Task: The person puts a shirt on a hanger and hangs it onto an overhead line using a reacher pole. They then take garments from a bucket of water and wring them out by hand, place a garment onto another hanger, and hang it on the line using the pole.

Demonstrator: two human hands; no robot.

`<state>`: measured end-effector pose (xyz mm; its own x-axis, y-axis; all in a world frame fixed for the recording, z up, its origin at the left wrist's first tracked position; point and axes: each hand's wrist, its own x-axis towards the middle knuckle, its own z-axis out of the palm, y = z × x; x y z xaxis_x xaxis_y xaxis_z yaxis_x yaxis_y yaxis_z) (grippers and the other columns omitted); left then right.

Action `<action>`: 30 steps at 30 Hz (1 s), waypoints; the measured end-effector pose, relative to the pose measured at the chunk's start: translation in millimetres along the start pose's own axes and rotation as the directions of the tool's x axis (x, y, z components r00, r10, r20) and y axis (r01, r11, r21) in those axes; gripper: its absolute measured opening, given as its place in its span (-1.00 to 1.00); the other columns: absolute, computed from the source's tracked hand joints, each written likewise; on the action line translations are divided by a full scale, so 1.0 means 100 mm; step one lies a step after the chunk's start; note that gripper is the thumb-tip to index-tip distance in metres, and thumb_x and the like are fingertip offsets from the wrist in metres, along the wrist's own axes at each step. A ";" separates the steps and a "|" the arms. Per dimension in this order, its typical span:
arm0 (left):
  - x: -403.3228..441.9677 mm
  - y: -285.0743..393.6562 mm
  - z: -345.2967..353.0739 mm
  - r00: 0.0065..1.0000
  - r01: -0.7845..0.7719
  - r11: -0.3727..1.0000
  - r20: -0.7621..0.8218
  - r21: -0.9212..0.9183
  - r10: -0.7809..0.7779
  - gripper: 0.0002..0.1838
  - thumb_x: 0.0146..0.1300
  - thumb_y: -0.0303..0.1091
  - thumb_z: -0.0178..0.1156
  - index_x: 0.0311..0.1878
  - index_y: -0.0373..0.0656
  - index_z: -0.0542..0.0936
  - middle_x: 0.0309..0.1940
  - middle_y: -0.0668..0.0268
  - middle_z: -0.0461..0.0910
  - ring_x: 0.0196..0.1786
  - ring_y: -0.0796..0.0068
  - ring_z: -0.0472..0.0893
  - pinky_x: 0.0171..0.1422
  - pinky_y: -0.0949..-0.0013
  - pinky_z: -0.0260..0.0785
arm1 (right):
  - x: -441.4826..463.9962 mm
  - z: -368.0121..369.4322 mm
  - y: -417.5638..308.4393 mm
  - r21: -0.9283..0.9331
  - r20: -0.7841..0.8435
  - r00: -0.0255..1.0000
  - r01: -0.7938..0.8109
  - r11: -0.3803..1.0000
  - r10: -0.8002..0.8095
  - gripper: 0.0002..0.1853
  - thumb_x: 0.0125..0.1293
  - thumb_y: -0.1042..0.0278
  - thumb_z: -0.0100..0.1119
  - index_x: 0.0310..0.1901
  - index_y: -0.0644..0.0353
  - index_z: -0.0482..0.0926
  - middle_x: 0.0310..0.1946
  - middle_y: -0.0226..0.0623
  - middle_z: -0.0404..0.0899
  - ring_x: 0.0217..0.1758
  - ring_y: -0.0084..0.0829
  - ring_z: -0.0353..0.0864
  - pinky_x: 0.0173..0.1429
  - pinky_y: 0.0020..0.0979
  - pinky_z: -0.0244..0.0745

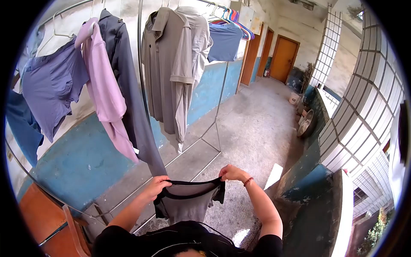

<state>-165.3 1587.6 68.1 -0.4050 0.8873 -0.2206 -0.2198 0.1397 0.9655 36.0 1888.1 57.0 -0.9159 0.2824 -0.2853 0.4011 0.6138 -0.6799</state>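
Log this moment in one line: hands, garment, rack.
grey garment: black-edged, spread between hands | left hand: gripping one top corner | right hand: gripping opposite corner | rack: hung with clothes

A grey garment (pixel 184 208) with black edging is hanging by its two top corners between the left hand (pixel 157 186) and the right hand (pixel 231 172). Its black band (pixel 191 196) is curving downward in the middle, its opening is facing up, and its thin-looking cloth is drooping below.
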 end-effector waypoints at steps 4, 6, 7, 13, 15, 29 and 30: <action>0.66 0.33 0.26 0.994 0.030 0.999 0.110 -0.023 -0.027 -0.90 0.11 -0.48 0.13 -0.29 -0.23 0.55 -0.42 0.46 0.52 -0.30 0.69 0.45 -0.14 0.56 0.30 | 0.31 -0.89 0.16 0.008 0.150 0.989 -0.013 1.000 0.012 -0.78 -0.02 0.32 0.23 -0.34 0.26 0.62 -0.49 -0.34 0.60 -0.38 -0.53 0.55 -0.28 -0.48 0.45; 0.89 0.50 0.45 0.993 -0.053 0.998 0.111 0.027 0.049 -0.87 0.12 -0.48 0.13 -0.24 -0.24 0.55 -0.39 0.44 0.52 -0.28 0.69 0.46 -0.12 0.56 0.30 | 0.53 -1.49 0.18 -0.029 -0.029 0.999 0.026 0.999 -0.027 -0.78 0.04 0.31 0.20 -0.34 0.29 0.61 -0.49 -0.34 0.60 -0.39 -0.54 0.54 -0.26 -0.48 0.45; 1.05 0.61 0.54 0.986 -0.131 0.988 0.115 0.082 0.121 -0.84 0.13 -0.47 0.13 -0.20 -0.24 0.56 -0.36 0.43 0.53 -0.26 0.68 0.46 -0.09 0.55 0.31 | 0.75 -1.84 0.33 -0.061 -0.289 0.947 0.132 0.989 -0.144 -0.79 0.06 0.31 0.18 -0.34 0.29 0.61 -0.51 -0.34 0.60 -0.40 -0.55 0.54 -0.29 -0.48 0.44; 2.02 0.36 0.90 0.991 -0.120 0.949 -0.022 0.292 0.132 -0.85 0.12 -0.50 0.14 -0.23 -0.24 0.60 -0.38 0.44 0.55 -0.31 0.69 0.45 -0.19 0.59 0.27 | 1.81 -4.28 0.22 -0.057 -0.897 0.344 0.532 0.845 -0.277 -0.76 0.13 0.33 0.10 -0.29 0.35 0.58 -0.48 -0.22 0.61 -0.39 -0.50 0.56 -0.27 -0.47 0.42; 2.28 0.35 1.07 0.977 -0.121 0.936 -0.128 0.331 0.172 -0.86 0.12 -0.49 0.16 -0.24 -0.21 0.61 -0.46 0.48 0.51 -0.43 0.74 0.38 -0.37 0.62 0.19 | 2.17 -5.02 0.14 -0.107 -0.926 0.220 0.629 0.770 -0.308 -0.75 0.15 0.32 0.09 -0.27 0.34 0.58 -0.48 -0.24 0.60 -0.38 -0.52 0.54 -0.24 -0.49 0.40; 3.02 0.66 1.66 0.719 -0.005 0.966 -0.671 0.258 0.183 -0.84 0.10 -0.45 0.17 -0.25 -0.25 0.61 -0.46 0.43 0.56 -0.37 0.68 0.46 -0.21 0.57 0.32 | 3.42 -6.77 -1.23 -0.514 -0.793 0.267 0.189 0.837 -0.547 -0.41 0.01 -0.06 0.17 0.05 0.11 0.48 -0.10 -0.07 0.55 0.01 -0.13 0.51 0.09 -0.22 0.37; 3.00 0.63 1.67 0.709 0.002 0.969 -0.684 0.249 0.174 -0.84 0.10 -0.45 0.16 -0.25 -0.26 0.61 -0.45 0.42 0.56 -0.36 0.67 0.47 -0.20 0.56 0.33 | 3.40 -6.71 -1.23 -0.520 -0.808 0.215 0.178 0.835 -0.549 -0.41 0.01 -0.04 0.17 0.05 0.13 0.48 -0.09 -0.05 0.54 0.02 -0.13 0.51 0.09 -0.22 0.37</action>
<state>-152.3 1935.8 85.9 -0.9321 0.3525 -0.0829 0.0070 0.2463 0.9692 -313.4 2403.7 496.8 -0.4035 0.3195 0.8574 0.1812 0.9464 -0.2673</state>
